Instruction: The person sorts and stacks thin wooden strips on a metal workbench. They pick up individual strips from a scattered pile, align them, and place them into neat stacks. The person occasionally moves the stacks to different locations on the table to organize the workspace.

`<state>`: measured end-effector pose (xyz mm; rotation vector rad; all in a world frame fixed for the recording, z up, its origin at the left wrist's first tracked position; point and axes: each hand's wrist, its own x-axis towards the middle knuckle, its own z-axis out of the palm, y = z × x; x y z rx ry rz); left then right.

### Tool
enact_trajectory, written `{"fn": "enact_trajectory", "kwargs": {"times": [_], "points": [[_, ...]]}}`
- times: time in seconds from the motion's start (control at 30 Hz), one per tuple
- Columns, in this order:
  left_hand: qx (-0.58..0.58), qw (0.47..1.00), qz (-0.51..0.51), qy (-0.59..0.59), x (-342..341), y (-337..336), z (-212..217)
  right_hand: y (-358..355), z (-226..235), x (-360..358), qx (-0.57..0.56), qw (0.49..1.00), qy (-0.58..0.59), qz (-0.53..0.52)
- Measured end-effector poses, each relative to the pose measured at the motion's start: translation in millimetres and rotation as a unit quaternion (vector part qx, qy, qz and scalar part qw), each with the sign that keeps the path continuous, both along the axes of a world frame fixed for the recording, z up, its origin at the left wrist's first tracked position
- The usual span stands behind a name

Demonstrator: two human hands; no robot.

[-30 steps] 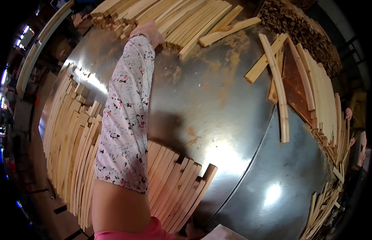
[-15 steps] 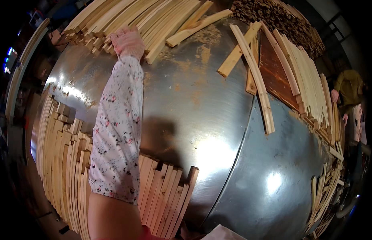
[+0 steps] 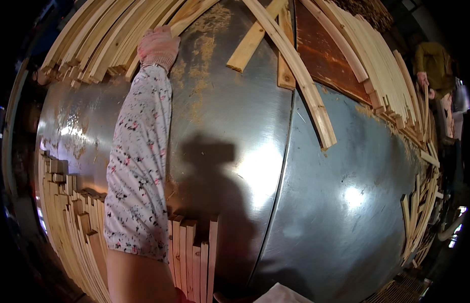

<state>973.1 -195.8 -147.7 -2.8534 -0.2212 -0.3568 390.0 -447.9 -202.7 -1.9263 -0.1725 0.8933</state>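
Several pale wooden strips point(image 3: 106, 48) are lying side by side at the far left of the metal table point(image 3: 250, 106) in the head view, and the left hand point(image 3: 158, 46) is reaching over their right-hand end. Its fingers are facing away, so I cannot tell whether they are gripping or only touching; the right hand is not showing. Each strip is looking long, stiff, fairly light and sturdy, probably dry rather than slippery, its narrow edges seemingly offering the best hold. No brand, label or readable writing is showing.
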Motion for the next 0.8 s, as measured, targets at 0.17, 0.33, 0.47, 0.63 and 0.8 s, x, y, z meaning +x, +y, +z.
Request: {"fn": "enact_trajectory", "kwargs": {"times": [0.17, 0.33, 0.47, 0.63, 0.8], "points": [[-0.051, 0.998, 0.038, 0.012, -1, -28, 4, -1, -4, -1, 0.007, 1.000, -0.005, -0.017], [-0.154, 0.983, 0.098, 0.035, -6, -24, 16, -5, -2, -2, 0.012, 1.000, -0.010, -0.012], [-0.204, 0.977, 0.063, 0.027, -22, -7, 27, -7, 0, 1, 0.017, 1.000, -0.015, -0.007], [-0.370, 0.924, -0.063, -0.071, -54, 60, -4, -6, 3, -6, 0.010, 1.000, -0.026, -0.009], [-0.662, 0.748, 0.048, 0.028, -78, 81, -1, -4, 12, -16, 0.016, 0.999, -0.038, 0.000]]}}
